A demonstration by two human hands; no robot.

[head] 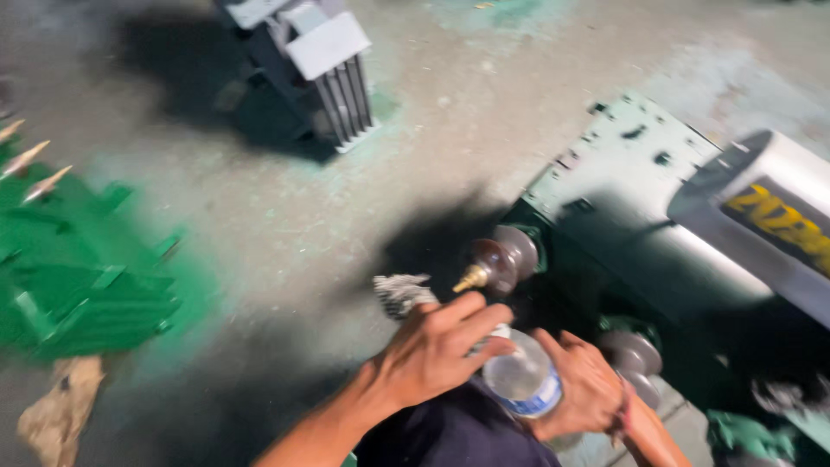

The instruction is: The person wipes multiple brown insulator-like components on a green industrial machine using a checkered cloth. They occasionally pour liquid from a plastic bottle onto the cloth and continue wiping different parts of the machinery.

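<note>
My left hand [437, 350] is wrapped over the top of a clear plastic bottle [521, 379] with a blue label, and a grey rag [399, 292] sticks out past its fingers. My right hand [584, 387] grips the bottle's body from the right. Just above both hands, a brown ribbed insulator with a brass tip [497, 264] juts out from a grey-green metal machine [622, 199]. A second grey insulator [634, 356] sits right of my right hand. The picture is blurred by motion.
A green-painted metal frame [78, 277] lies on the concrete floor at the left, with a brown scrap [59, 411] below it. A grey finned unit [316, 65] stands at the top. A grey cylinder with yellow marking [769, 216] is at the right.
</note>
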